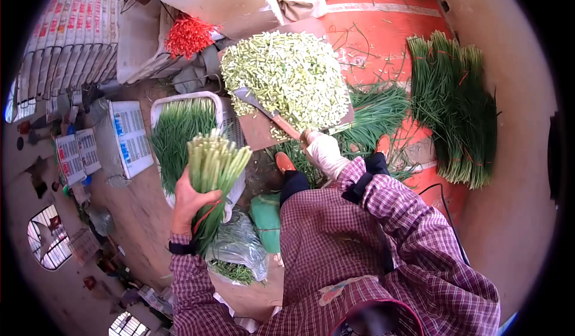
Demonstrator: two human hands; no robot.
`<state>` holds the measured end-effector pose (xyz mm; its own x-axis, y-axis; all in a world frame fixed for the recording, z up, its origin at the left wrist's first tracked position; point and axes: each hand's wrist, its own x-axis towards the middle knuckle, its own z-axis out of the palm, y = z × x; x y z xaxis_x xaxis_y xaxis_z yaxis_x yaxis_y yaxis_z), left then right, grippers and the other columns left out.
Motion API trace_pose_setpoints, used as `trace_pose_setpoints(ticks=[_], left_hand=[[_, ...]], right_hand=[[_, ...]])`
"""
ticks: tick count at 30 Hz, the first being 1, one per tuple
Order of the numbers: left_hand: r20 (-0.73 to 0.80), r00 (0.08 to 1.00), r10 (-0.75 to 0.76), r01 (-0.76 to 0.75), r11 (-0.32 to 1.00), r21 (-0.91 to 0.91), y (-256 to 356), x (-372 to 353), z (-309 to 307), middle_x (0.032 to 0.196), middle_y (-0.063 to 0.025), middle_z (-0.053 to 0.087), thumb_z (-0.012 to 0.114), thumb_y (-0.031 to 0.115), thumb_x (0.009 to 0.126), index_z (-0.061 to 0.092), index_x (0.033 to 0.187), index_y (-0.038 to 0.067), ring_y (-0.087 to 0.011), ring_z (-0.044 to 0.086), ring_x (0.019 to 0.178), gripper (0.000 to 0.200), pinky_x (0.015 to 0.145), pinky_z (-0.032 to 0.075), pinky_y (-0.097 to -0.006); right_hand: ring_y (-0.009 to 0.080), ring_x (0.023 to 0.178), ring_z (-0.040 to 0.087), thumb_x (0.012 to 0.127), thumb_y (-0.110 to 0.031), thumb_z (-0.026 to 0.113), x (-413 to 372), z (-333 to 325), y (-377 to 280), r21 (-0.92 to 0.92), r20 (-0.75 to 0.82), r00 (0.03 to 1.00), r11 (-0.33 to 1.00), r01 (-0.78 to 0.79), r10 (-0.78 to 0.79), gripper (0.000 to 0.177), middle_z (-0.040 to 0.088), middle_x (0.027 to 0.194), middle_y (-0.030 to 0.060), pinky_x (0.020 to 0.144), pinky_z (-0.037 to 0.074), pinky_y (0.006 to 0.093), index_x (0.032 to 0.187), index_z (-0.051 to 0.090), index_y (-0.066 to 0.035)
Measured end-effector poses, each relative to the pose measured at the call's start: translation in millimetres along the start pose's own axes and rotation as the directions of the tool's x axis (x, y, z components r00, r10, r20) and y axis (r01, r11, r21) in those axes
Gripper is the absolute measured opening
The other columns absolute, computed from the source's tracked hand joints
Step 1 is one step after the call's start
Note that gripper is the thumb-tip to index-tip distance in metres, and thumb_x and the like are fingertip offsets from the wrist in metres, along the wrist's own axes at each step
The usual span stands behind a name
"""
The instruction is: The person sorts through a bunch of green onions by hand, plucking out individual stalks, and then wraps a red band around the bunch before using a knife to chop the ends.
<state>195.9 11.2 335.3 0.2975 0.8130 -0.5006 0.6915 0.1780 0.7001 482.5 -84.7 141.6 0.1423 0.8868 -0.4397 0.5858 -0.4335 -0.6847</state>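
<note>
My left hand [190, 199] is wrapped round a bunch of garlic chives [217, 159], its pale cut ends pointing up and a red band round it. The bunch is held over the edge of a white crate [157, 109] with more chives inside. In a white glove, my right hand [324, 151] grips the wooden handle of a knife [268, 113]. The knife's blade rests at the near left edge of a heap of short, pale green cut pieces [281, 75]. Under this heap lies a brown board [252, 133]. Loose green chives [374, 117] spread right of the board.
Banded chive bundles [453, 108] lie on the orange floor covering [376, 27] at right. Red bands [188, 37] hang together at the upper left, near stacked white crates [72, 42]. A clear plastic bag [239, 240] and a green bundle [266, 221] lie below the crate.
</note>
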Motion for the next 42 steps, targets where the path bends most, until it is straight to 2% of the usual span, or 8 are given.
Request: trace_pose_setpoints(ticks=[4,8,20,32,35,37,40,42], left_hand=[[0.214,0.975,-0.059,0.102,0.976,-0.193,-94.5,58.8,32.5,0.119,-0.0082,0.064,0.081,0.013,0.063,0.05,0.134,0.001,-0.0166,0.06,0.107,0.079,0.097,0.044,-0.0301],[0.318,0.943,-0.094,0.187,0.942,-0.277,-144.1,111.2,65.8,0.114,-0.0068,0.065,0.08,0.011,0.065,0.054,0.128,0.0,-0.0162,0.06,0.103,0.069,0.094,0.045,-0.0301],[0.389,0.904,-0.175,0.264,0.946,-0.187,-177.9,179.8,85.4,0.11,-0.0082,0.067,0.08,0.022,0.065,0.059,0.123,0.002,-0.0172,0.06,0.101,0.064,0.093,0.044,-0.0302],[0.457,0.848,-0.27,0.339,0.938,-0.076,-143.6,197.5,94.4,0.113,-0.0078,0.065,0.079,0.025,0.07,0.061,0.12,0.001,-0.0184,0.06,0.102,0.059,0.095,0.042,-0.0304],[0.43,0.862,-0.268,0.287,0.958,0.022,-152.7,202.6,107.4,0.116,-0.0141,0.064,0.085,0.034,0.063,0.058,0.124,0.001,-0.022,0.059,0.109,0.075,0.096,0.042,-0.0316],[0.041,0.996,-0.077,0.062,0.959,0.277,-157.9,203.1,127.0,0.131,-0.024,0.051,0.089,0.043,0.055,0.04,0.137,-0.005,-0.0322,0.049,0.124,0.107,0.103,0.039,-0.0381],[-0.214,0.968,-0.135,0.234,0.799,0.553,-114.2,190.3,173.0,0.14,-0.0285,0.038,0.091,0.049,0.048,0.022,0.143,-0.008,-0.0391,0.038,0.132,0.131,0.106,0.034,-0.0481],[-0.275,0.954,-0.117,0.258,0.786,0.562,-114.3,192.3,187.6,0.138,-0.0254,0.041,0.091,0.048,0.049,0.022,0.143,-0.005,-0.0376,0.037,0.131,0.129,0.106,0.031,-0.054]], right_hand=[[0.0344,0.088,0.064,0.073,-0.03,0.075,64.2,76.1,5.8,-0.262,-0.028,0.995,0.961,0.089,-0.099,0.041,0.064,0.091,0.0171,0.077,0.051,0.0442,0.102,0.06,-0.005],[0.0328,0.088,0.061,0.079,-0.012,0.06,96.3,109.3,13.3,-0.432,-0.088,0.982,0.895,0.115,-0.169,0.031,0.059,0.099,0.0153,0.072,0.053,0.0423,0.109,0.057,-0.004],[0.0395,0.093,0.063,0.084,-0.018,0.058,82.7,63.6,29.5,0.109,0.017,0.996,0.99,0.087,-0.089,0.046,0.062,0.103,0.0194,0.08,0.051,0.0436,0.127,0.049,-0.006],[0.0323,0.074,0.064,0.092,-0.026,0.059,41.5,41.2,21.0,-0.222,-0.035,0.958,0.937,0.271,-0.285,0.028,0.06,0.08,0.0112,0.056,0.05,0.0435,0.114,0.052,-0.011],[0.0324,0.071,0.064,0.094,-0.026,0.058,45.4,43.7,26.1,-0.259,-0.03,0.955,0.925,0.278,-0.296,0.026,0.062,0.08,0.0115,0.055,0.049,0.0442,0.114,0.051,-0.011],[0.033,0.074,0.065,0.094,-0.026,0.059,45.6,41.3,23.8,-0.278,0.018,0.964,0.925,0.258,-0.263,0.03,0.064,0.087,0.0125,0.059,0.051,0.0427,0.119,0.051,-0.011],[0.0317,0.074,0.066,0.093,-0.023,0.06,48.1,40.2,20.1,-0.314,0.074,0.976,0.924,0.218,-0.205,0.03,0.065,0.084,0.012,0.059,0.051,0.042,0.119,0.051,-0.01],[0.0324,0.072,0.066,0.092,-0.023,0.06,47.9,38.1,24.3,-0.075,-0.073,0.94,0.941,0.329,-0.334,0.023,0.066,0.08,0.0128,0.057,0.051,0.0436,0.109,0.052,-0.01]])
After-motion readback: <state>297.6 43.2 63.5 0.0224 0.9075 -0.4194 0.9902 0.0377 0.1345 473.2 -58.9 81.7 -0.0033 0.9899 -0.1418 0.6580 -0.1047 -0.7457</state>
